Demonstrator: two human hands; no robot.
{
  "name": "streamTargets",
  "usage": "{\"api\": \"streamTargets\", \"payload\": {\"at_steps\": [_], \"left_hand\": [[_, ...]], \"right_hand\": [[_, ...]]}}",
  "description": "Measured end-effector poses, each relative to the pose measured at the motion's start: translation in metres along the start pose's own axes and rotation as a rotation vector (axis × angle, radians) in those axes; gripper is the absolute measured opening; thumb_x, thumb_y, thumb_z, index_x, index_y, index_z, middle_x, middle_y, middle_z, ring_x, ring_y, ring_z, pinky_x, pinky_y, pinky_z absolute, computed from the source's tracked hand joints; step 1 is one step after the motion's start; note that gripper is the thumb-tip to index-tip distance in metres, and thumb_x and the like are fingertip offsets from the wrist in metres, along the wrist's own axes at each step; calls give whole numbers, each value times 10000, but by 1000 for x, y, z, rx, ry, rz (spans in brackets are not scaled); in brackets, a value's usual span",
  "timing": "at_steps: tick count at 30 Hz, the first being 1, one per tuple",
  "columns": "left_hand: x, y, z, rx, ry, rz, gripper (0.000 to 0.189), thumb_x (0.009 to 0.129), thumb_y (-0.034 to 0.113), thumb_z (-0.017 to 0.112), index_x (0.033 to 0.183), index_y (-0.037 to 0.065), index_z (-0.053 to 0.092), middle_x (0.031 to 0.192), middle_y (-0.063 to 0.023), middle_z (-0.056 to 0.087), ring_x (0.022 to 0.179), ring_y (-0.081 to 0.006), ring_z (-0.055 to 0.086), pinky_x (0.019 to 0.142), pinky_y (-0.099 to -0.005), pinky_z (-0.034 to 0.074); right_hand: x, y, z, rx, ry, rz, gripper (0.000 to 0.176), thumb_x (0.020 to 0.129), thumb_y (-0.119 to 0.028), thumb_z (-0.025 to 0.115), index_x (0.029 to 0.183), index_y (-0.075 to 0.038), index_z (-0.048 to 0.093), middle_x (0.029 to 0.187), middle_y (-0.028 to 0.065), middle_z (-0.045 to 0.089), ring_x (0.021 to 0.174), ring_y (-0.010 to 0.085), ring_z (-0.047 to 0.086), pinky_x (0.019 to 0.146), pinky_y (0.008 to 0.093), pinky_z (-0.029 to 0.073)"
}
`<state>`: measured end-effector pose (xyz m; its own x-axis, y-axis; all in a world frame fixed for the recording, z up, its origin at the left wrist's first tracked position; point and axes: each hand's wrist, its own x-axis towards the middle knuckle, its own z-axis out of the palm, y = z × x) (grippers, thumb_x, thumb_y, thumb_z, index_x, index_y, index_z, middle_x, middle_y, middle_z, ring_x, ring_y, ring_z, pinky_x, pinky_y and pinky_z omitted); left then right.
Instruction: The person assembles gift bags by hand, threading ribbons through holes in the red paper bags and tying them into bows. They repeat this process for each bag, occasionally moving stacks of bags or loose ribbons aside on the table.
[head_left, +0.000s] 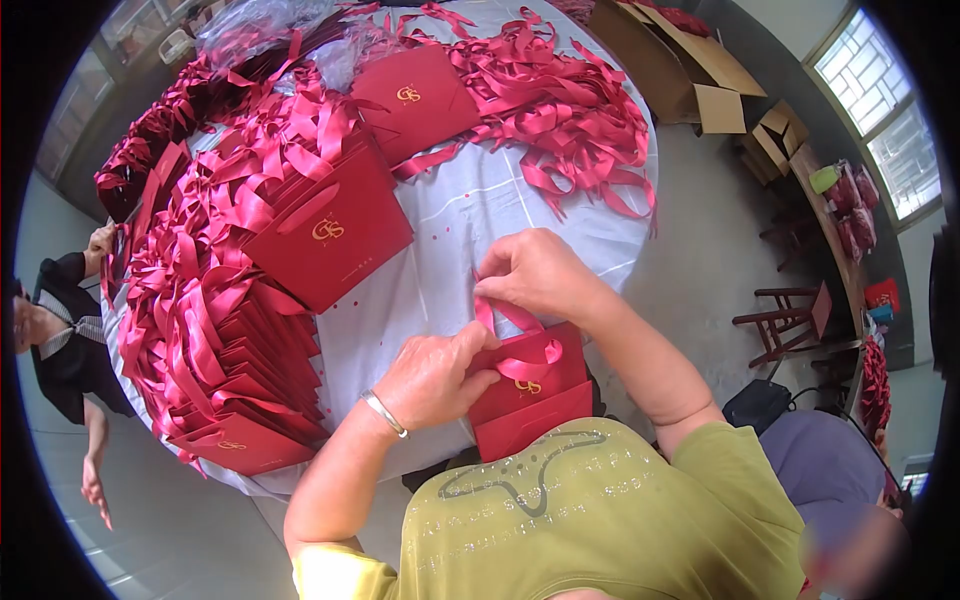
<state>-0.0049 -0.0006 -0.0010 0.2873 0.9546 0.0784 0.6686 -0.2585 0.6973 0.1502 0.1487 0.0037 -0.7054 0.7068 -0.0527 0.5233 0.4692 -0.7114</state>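
Observation:
A red paper gift bag (530, 430) with a gold logo sits at the table's near edge, close to my body. A pink-red ribbon (520, 316) rises from its top. My right hand (540, 275) pinches the ribbon's upper end between thumb and fingers. On the other side, my left hand (430, 380), with a bracelet on its wrist, is closed on the ribbon low down by the bag's top edge. Part of the ribbon is hidden behind the fingers of my left hand.
Stacks of red gift bags (335, 235) with ribbons cover the round table's left side. Loose ribbons (570, 95) lie at the far right. Cardboard boxes (690, 65) and a wooden stool (785, 320) stand to the right. Another person (70, 330) is at the left edge.

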Motion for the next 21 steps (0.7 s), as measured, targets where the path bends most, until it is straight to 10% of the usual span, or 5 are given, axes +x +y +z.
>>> {"api": "streamTargets", "payload": {"at_steps": [21], "left_hand": [[-1,6,-2,45,-21,10,308,830,174,705,1054,59,527,844,-150,696,774,-366,665,661,-471,513]], "right_hand": [[9,-18,19,-399,7,47,223,707,-209,628,745,-11,724,736,237,672,760,402,675,731,465,541]]}}
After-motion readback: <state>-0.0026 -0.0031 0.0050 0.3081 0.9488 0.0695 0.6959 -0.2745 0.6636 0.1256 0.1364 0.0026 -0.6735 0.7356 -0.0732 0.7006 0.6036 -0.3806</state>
